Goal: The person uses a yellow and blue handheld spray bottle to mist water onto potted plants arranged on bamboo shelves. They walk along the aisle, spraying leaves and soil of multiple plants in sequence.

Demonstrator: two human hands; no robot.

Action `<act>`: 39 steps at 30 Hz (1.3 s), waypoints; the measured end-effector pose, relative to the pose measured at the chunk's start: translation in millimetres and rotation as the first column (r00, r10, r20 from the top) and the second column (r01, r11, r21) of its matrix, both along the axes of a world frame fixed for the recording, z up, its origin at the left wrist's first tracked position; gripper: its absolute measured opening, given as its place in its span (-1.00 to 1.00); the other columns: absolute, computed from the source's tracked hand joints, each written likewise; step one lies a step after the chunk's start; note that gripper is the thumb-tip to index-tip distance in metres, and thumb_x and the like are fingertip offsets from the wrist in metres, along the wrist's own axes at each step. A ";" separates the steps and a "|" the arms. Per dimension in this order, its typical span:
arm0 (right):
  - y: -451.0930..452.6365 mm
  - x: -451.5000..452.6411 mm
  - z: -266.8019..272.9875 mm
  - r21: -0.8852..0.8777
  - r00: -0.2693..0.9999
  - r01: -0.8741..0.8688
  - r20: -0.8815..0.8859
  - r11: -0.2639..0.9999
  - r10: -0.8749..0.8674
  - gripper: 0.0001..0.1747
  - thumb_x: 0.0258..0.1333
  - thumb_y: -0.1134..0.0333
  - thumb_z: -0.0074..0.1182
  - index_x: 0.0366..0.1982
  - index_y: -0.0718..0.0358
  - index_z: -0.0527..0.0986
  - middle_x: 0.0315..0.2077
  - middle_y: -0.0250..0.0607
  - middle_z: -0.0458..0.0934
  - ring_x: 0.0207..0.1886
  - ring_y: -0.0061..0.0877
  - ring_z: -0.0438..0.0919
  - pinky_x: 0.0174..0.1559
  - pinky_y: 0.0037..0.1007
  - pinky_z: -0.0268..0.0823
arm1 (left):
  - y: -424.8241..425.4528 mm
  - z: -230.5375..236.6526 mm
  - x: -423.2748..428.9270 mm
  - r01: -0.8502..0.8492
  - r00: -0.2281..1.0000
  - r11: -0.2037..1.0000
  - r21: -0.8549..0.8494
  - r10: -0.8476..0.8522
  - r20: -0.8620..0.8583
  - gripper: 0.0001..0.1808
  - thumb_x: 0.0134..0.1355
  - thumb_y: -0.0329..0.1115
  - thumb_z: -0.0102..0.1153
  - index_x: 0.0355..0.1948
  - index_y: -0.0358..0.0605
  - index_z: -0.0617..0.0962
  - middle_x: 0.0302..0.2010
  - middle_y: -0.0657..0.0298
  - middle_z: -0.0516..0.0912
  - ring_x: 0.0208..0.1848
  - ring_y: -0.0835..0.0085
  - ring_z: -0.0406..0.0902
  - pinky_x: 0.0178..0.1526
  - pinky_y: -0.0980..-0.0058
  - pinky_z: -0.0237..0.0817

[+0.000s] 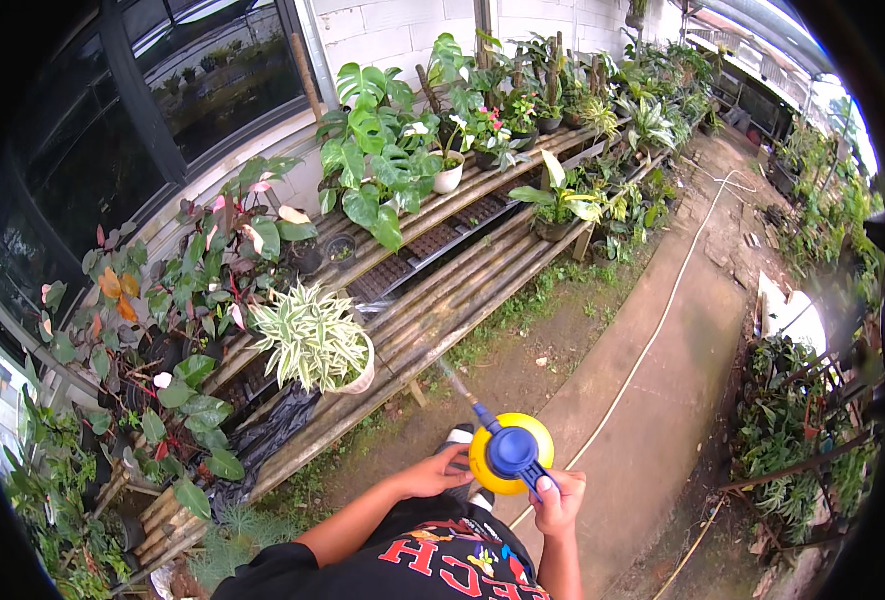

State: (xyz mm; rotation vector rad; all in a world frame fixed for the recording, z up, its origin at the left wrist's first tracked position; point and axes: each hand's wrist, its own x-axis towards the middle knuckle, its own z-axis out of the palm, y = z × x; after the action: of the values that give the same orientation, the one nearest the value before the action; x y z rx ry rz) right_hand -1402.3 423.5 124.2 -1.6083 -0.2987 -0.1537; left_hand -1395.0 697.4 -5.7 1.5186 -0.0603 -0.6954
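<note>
A yellow pressure sprayer with a blue head (513, 452) is held in front of my body. My right hand (558, 499) grips its blue handle, the thumb on top. My left hand (441, 471) rests against the left side of the yellow tank, its fingers partly curled. A fine spray leaves the nozzle (472, 397) towards the bench edge. Beyond it, a variegated green-and-white plant (311, 334) in a white pot (363, 373) stands on the slatted bench (412, 337).
Potted monstera (371, 150) and flowering plants crowd the upper bench by the wall. Seedling trays (382, 276) lie between bench levels. Black plastic sheet (262, 442) hangs at the near bench. A pale hose (656, 330) runs along the concrete path (660, 397); more plants line the right.
</note>
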 end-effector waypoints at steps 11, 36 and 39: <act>-44.2 64.0 9.9 0.051 0.993 0.119 -0.018 0.992 -0.118 -0.36 0.35 0.02 0.20 -0.76 0.25 0.41 -0.83 -0.31 0.31 -0.78 -0.45 0.36 -0.60 -0.33 0.14 | -51.2 -1.8 95.0 0.142 0.983 0.986 -0.087 -0.151 -0.106 -0.15 0.52 0.01 0.30 0.62 -0.12 0.22 0.42 0.08 0.54 0.42 0.27 0.53 0.46 0.25 0.32; -15.0 381.2 46.6 -0.298 1.000 0.011 0.009 0.955 -0.009 -0.31 0.43 0.00 -0.04 -0.81 0.20 0.39 -0.87 -0.42 0.34 -0.80 -0.58 0.35 -0.61 -0.46 0.17 | -43.8 -37.6 398.2 0.291 0.945 0.946 0.143 -0.308 0.113 0.21 0.19 0.43 0.45 0.56 -0.29 0.33 0.42 -0.22 0.54 0.45 -0.04 0.52 0.47 0.11 0.35; -7.9 401.6 39.0 -0.305 0.999 0.013 0.054 0.952 0.004 -0.30 0.45 -0.02 -0.05 -0.79 0.21 0.40 -0.87 -0.43 0.33 -0.80 -0.59 0.34 -0.61 -0.46 0.16 | -29.8 -35.4 415.5 0.240 0.957 0.951 0.192 -0.265 0.116 0.18 0.24 0.43 0.41 0.57 -0.27 0.32 0.41 -0.20 0.55 0.46 -0.01 0.52 0.46 0.13 0.36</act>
State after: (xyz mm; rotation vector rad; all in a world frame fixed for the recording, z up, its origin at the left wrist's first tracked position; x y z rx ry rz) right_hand -1000.7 415.6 163.2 -1.9137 -0.3752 -0.1605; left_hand -979.5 667.5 -41.1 1.7482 -0.3132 -0.8133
